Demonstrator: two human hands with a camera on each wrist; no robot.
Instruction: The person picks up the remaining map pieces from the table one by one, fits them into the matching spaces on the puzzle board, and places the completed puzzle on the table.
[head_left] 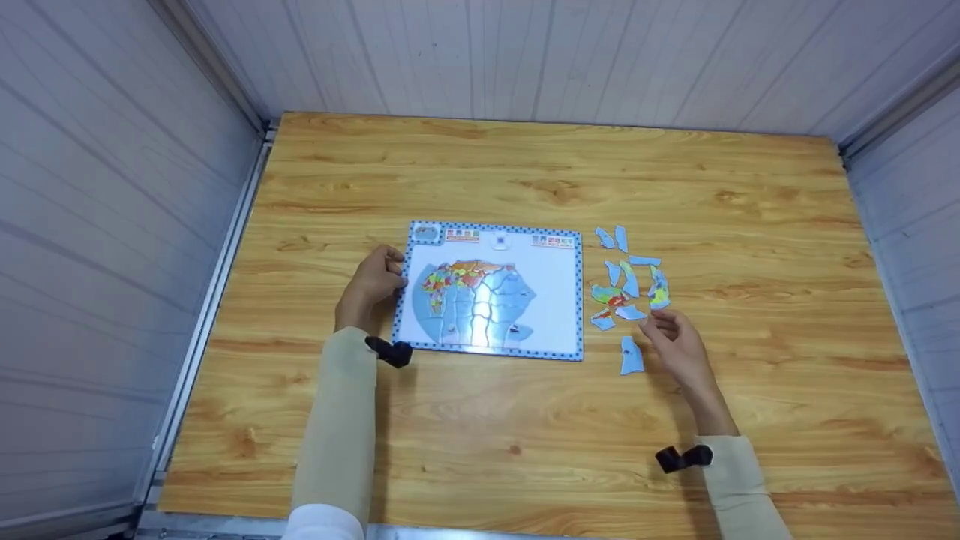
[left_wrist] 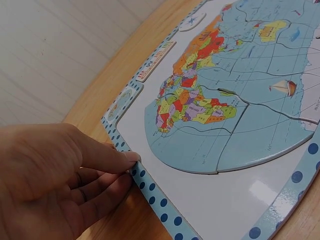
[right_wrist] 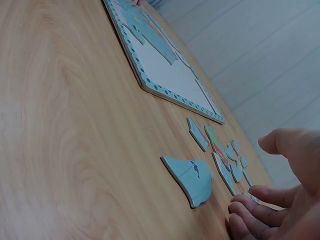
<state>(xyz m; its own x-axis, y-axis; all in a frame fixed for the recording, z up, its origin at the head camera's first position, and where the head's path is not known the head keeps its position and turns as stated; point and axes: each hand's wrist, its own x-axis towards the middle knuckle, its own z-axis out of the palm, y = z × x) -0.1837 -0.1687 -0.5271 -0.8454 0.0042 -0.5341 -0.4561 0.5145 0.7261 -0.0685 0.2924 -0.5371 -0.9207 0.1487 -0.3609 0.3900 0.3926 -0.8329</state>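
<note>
A world map puzzle board (head_left: 559,300) with a blue dotted border lies on the table, its left and middle map pieces fitted in. My left hand (head_left: 373,281) grips the board's left edge; in the left wrist view the thumb (left_wrist: 131,156) rests on the border with the fingers against the edge. My right hand (head_left: 679,345) is beside the loose puzzle pieces (head_left: 631,313), thumb apart from the slightly bent fingers. Nearest to it are a yellow-and-blue piece (head_left: 659,292) and a larger blue piece (right_wrist: 191,179) with a small dark figure.
Several loose pieces lie right of the board, two blue slivers (head_left: 621,238) farthest back. The wooden table (head_left: 487,450) is bounded by pale panel walls (head_left: 495,60) at the back and both sides. Dark wrist cameras (head_left: 390,351) sit on both sleeves.
</note>
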